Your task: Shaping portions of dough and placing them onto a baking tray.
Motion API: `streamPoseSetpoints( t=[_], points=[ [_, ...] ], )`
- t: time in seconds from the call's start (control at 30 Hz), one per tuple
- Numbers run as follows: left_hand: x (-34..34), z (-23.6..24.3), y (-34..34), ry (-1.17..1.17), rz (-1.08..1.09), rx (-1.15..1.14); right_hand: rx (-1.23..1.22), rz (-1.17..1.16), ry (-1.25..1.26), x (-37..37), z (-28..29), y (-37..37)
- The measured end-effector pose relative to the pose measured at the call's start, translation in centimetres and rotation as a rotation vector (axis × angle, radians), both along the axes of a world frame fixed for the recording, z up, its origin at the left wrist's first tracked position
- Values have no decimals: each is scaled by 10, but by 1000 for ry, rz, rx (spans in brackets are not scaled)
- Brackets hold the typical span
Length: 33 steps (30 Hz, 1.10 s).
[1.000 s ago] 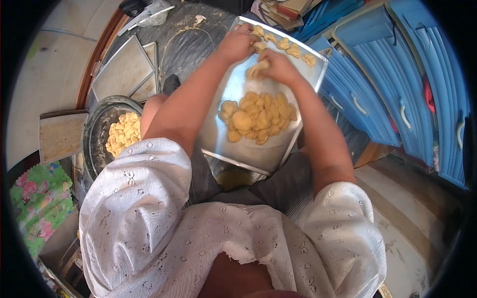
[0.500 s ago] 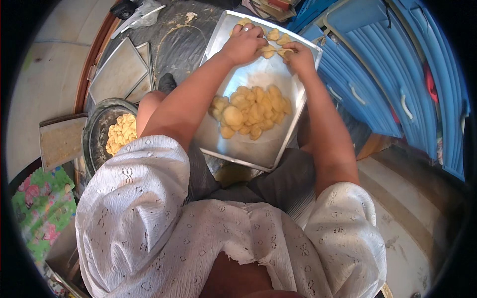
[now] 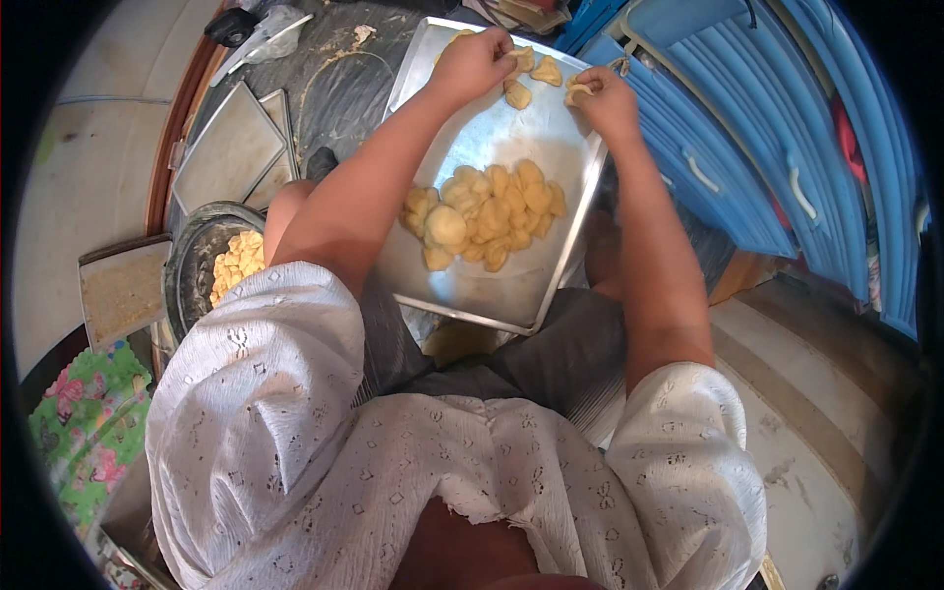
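A metal tray [image 3: 477, 295] rests over my lap, bearing a pile of flat yellow dough pieces [image 3: 492, 216] in its lower half. A few separate pieces [image 3: 546, 74] lie along its far end. At the far left of the tray, my left hand [image 3: 470, 71] is pinched on a dough piece [image 3: 520, 57], partly hidden by the fingers. My right hand [image 3: 607, 108] holds another dough piece [image 3: 579, 92] between thumb and fingers at the far right corner.
To my left stand a dark basin [image 3: 189, 251] with small yellow lumps and several flat trays [image 3: 221, 143]. A green flowered cloth [image 3: 74, 423] lies lower left. Blue panels with handles [image 3: 737, 138] line the right. A plastic bag [image 3: 280, 34] lies at the back.
Both hands have moved apart at the far end, the right one up and rightward to the corner with a dough piece. The tray has shifted slightly left and away from me.
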<state>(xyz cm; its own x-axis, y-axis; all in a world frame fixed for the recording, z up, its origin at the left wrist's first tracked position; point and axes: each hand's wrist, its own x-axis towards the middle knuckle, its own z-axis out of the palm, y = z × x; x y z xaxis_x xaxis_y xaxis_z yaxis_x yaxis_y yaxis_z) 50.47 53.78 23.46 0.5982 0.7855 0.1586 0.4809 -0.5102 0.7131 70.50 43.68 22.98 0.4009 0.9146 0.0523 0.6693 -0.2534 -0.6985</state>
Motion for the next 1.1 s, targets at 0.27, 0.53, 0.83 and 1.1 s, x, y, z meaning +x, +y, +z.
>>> streamPoseSetpoints(
  t=[0.27, 0.53, 0.83, 1.1],
  points=[
    [22, -9, -40, -11, -299, 216, -221, 37, 193, 38, 7, -3],
    [2, -25, -24, 421, -235, 424, -262, 167, -216, 7, 8, -16],
    [-21, 18, -7, 301, -145, 442, -256, 491, -705, -30, 31, -16],
    [-81, 185, -96, -54, -413, -164, -123, 282, -333, -34, -1, -7]
  ],
)
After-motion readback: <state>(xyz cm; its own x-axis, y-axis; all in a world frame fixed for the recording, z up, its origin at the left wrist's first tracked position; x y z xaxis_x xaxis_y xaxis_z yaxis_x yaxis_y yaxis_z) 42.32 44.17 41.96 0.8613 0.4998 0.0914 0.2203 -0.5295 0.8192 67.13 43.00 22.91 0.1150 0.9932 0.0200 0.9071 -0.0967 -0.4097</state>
